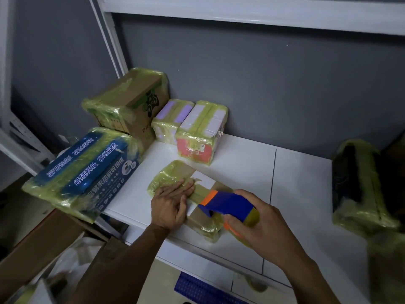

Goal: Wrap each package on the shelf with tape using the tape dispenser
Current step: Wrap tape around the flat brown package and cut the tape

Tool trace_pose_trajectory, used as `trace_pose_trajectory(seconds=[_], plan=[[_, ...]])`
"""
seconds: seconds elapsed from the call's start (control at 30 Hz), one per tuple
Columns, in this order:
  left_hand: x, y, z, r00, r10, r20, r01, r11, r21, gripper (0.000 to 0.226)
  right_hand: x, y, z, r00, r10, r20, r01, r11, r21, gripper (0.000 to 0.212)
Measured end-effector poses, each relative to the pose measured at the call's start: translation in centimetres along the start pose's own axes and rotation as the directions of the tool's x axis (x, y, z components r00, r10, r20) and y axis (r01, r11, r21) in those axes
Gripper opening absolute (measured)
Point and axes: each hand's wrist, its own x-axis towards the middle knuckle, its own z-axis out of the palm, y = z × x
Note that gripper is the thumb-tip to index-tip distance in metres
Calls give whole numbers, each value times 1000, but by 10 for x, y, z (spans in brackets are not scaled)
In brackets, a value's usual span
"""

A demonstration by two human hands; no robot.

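Note:
A flat brown package (175, 175) with a white label lies on the white shelf (295, 194), partly covered in yellowish tape. My left hand (172, 201) presses flat on the package's taped left part, fingers straight. My right hand (260, 224) grips the blue and orange tape dispenser (228, 204), which sits on the package's near right end. A yellow tape roll shows under the dispenser by my palm.
Taped packages stand at the back: a brown carton (129, 102), a purple-topped box (173, 119) and a pink-fronted box (200, 132). A blue printed package (87, 167) overhangs the shelf's left edge. A dark taped bundle (359, 185) sits at right. A blue crate (203, 290) lies below.

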Motion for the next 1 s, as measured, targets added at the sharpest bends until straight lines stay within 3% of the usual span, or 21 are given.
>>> trace_pose_trajectory(seconds=[0.17,0.4,0.53,0.9,1.0], plan=[[10,-8,-3,997,3,78,-3,1000,-7,41,-6,7,4,1000,26,-15,-25,997,78,49],[-3,22,-1,981,90,174,-80,995,-65,48,-6,4,5,999,39,-19,-37,998,57,52],[-7,29,7,997,-11,82,20,993,-114,46,-7,3,7,998,54,-29,-52,997,64,54],[2,32,13,999,-6,-36,2,994,-109,54,-12,6,6,999,46,-25,-45,997,59,59],[0,30,15,999,-12,-37,8,995,-102,54,-17,3,-3,999,35,-32,-33,998,55,45]])
